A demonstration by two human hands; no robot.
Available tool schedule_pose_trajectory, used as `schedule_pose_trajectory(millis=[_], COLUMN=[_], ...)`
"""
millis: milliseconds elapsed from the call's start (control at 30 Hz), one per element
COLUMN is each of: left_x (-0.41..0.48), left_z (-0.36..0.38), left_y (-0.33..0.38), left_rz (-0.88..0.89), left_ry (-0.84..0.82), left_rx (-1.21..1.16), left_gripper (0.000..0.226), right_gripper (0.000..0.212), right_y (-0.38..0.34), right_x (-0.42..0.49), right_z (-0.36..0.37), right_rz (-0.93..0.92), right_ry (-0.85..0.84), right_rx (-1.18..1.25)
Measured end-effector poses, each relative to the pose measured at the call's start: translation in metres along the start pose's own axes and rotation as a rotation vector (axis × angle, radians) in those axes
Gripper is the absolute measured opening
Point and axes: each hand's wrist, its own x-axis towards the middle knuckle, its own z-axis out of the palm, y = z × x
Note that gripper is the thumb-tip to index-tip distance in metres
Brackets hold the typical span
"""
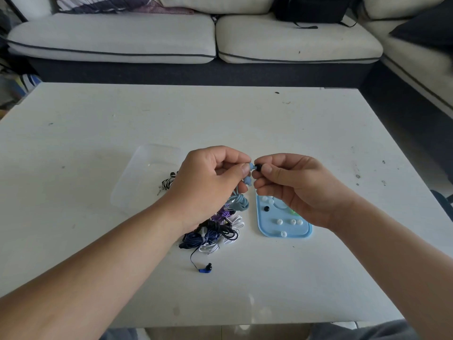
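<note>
My left hand (210, 182) pinches a light blue earbud (251, 166) between thumb and fingers; its second bud (247, 180) and coiled blue cable (239, 201) hang below. My right hand (291, 185) pinches a small black ear tip (257, 167) that touches the blue earbud's end. Both hands are held above the white table (318, 133). Under my right hand lies a light blue tray (284, 224) with several white ear tips and one black tip (267, 209).
A heap of tangled wired earphones (215, 231) in black, white, purple and dark blue lies under my left wrist, with a dark blue earbud (205, 268) trailing toward me. A clear plastic lid (144, 177) lies to the left. A sofa (196, 35) stands behind the table.
</note>
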Motion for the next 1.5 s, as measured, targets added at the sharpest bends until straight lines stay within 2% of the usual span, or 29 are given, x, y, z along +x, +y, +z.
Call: schedule_pose_trajectory(millis=[433, 600, 1000, 1333, 1500], left_x=[-0.0002, 0.0001, 0.0007, -0.0002, -0.0001], left_z=[0.0002, -0.0009, 0.0003, -0.0007, -0.0021], left_y=[0.0003, -0.0008, -0.0017, 0.0038, 0.0035], left_rz=[-0.001, -0.005, -0.009, -0.046, -0.037], left_ry=[-0.009, -0.013, 0.012, -0.051, -0.056], left_rx=[-0.075, -0.078, -0.044, -0.236, -0.241], left_gripper=[0.009, 0.01, 0.009, 0.009, 0.01], right_gripper=[0.019, 0.026, 0.025, 0.018, 0.016], right_y=[-0.0009, -0.0011, -0.0012, -0.0049, -0.0043], right_x=[0.0002, -0.001, -0.0023, -0.0041, -0.0039], right_z=[-0.0003, 0.0, 0.0039, 0.0044, 0.003], right_rz=[0.005, 0.02, 0.009, 0.023, 0.031], right_ry=[-0.026, -0.035, -0.017, -0.086, -0.099], right_rx=[0.02, -0.017, -0.014, 0.076, 0.048])
